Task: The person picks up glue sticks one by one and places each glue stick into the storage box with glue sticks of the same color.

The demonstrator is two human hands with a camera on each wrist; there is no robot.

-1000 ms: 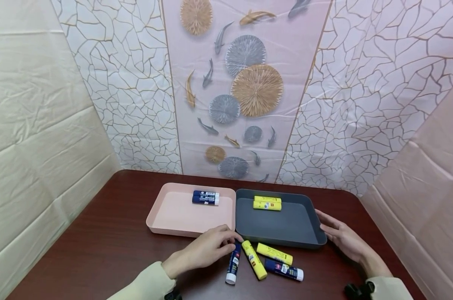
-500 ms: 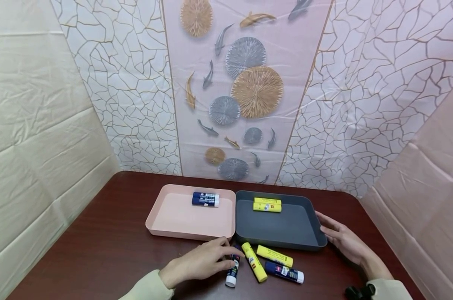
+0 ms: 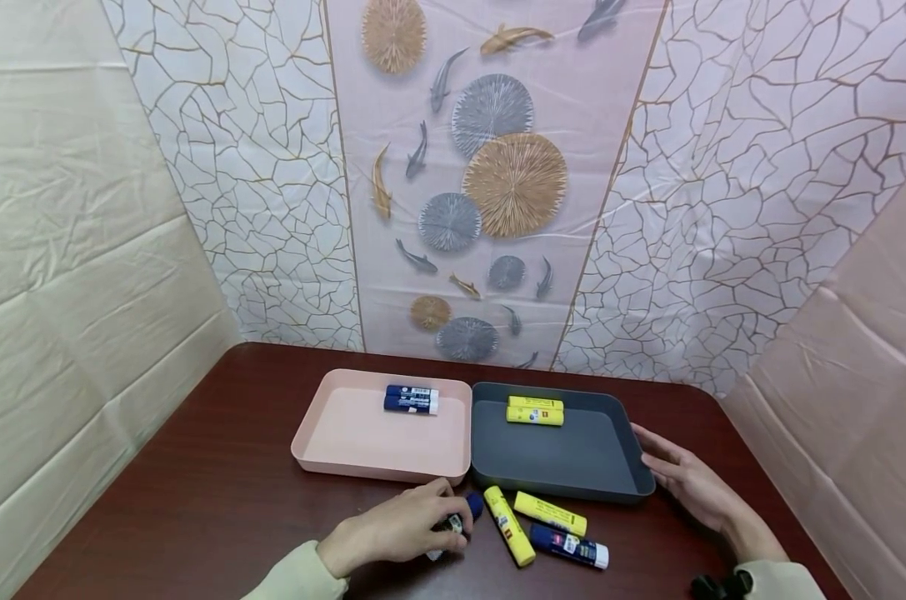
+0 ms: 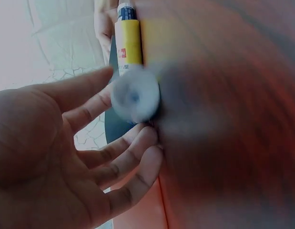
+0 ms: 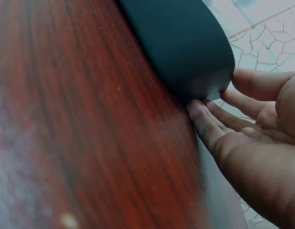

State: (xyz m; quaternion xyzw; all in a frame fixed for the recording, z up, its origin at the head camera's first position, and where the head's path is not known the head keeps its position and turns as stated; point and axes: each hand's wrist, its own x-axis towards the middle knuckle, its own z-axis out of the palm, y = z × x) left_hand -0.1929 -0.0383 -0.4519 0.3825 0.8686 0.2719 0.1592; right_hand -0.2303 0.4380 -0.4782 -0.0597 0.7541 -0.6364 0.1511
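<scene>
My left hand [image 3: 403,523] grips a dark blue glue stick [image 3: 474,504] in front of the pink tray, with thumb and fingers around it. Its round white end [image 4: 135,94] faces the camera in the left wrist view, blurred. Just right of that hand lies a yellow glue stick [image 3: 508,527]. Another yellow glue stick [image 3: 550,513] and a blue glue stick [image 3: 568,546] lie further right on the table. My right hand [image 3: 693,483] touches the right side of the dark grey tray [image 3: 573,462], its fingers fairly straight against the tray's corner in the right wrist view.
The pink tray [image 3: 347,435] stands against the grey one's left side and holds two blue glue sticks [image 3: 411,399]. Two yellow glue sticks [image 3: 535,409] lie side by side in the grey tray. Cloth-covered walls surround the dark red wooden table [image 3: 220,467].
The left hand has closed its fingers around the blue glue stick, which has shifted and turned slightly from where it lay. The right hand stays at the grey tray.
</scene>
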